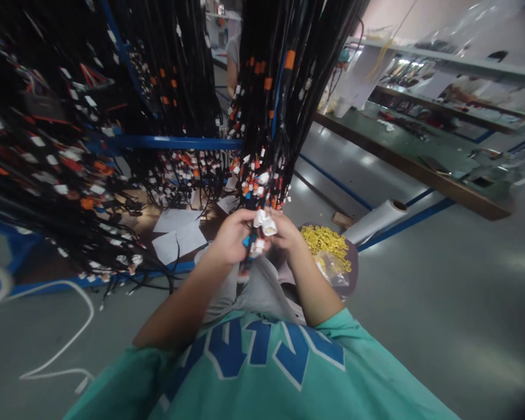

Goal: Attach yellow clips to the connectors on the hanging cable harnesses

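In front of my lap, both hands meet around a white plastic connector (268,226). My left hand (235,238) closes on the connector's left side, its thumb along the top. From the other side, the fingers of my right hand (286,231) pinch the same part. Other white and blue connectors (258,247) hang just beneath my fingers. Straight ahead, a thick bundle of black cables (284,116) hangs down, with orange, white and blue connectors at its ends. The fingertips are partly hidden and slightly blurred.
Yellow plastic pieces (328,244) lie with a clear bag (332,269) on a stool to my right. Behind it leans a white roll (376,221). A blue rack (179,143) carries more cables at left. White papers (177,242) lie underneath. A green-topped workbench (420,146) stands right.
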Motion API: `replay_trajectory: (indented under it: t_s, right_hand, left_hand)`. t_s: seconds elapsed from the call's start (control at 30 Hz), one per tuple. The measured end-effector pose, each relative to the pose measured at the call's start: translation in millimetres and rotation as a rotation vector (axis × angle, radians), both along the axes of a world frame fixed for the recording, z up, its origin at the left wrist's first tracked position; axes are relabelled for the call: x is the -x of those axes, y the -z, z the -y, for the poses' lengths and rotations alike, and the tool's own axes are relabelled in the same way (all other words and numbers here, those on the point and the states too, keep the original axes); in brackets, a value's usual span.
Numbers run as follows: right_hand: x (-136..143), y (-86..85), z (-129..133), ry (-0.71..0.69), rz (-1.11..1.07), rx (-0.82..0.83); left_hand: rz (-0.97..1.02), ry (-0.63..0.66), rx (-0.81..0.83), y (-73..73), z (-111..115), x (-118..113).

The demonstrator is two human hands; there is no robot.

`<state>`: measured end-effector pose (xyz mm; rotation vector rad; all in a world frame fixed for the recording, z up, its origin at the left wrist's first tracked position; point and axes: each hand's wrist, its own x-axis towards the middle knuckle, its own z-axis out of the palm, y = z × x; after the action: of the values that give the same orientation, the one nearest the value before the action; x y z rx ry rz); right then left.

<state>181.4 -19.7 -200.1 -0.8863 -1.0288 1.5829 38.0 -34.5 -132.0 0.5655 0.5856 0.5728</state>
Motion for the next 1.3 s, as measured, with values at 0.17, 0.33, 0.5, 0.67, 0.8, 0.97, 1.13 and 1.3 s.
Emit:
replay_trajectory:
  t_s: [0.17, 0.33, 0.5, 0.67, 0.8, 0.97, 1.13, 1.3]
  right_hand:
    - [-28.0, -30.0, 25.1, 0.010, 0.004, 0.012]
    - [-26.3, -45.2, 32.5, 0.105, 0.206, -0.072]
    - [-20.7, -49.3, 37.1, 0.169, 0.263, -0.128]
    - [-22.3, -43.8, 38.7, 0.272, 0.297, -0.201]
    - [-27.3, -36.2, 35.3, 0.390, 0.362, -0.246]
    - [-29.5, -33.4, 38.1, 0.509, 0.648, -0.305]
    - [-39.0, -23.5, 41.0, 0.572, 0.604, -0.301]
    - [-120.0, 14.7, 61.5, 0.854, 0.726, -0.025]
  left_hand:
    - [-0.113, 0.046, -0.169, 20.7, -27.4, 18.5]
    - [-0.085, 0.151, -0.211, 24.3, -38.7, 1.7]
    - [-0.109, 0.144, -0.189, 15.8, -40.1, -17.5]
    - [-0.269, 0.253, -0.130, 12.9, -39.2, -28.2]
    - [-0.298, 0.268, -0.143, 15.0, -41.1, -33.4]
    - [-0.278, 0.264, -0.168, 16.4, -41.5, -41.4]
    - [-0.272, 0.301, -0.233, 14.4, -40.4, -46.7]
    - [-0.314, 0.244, -0.232, 8.8, -40.3, -40.1]
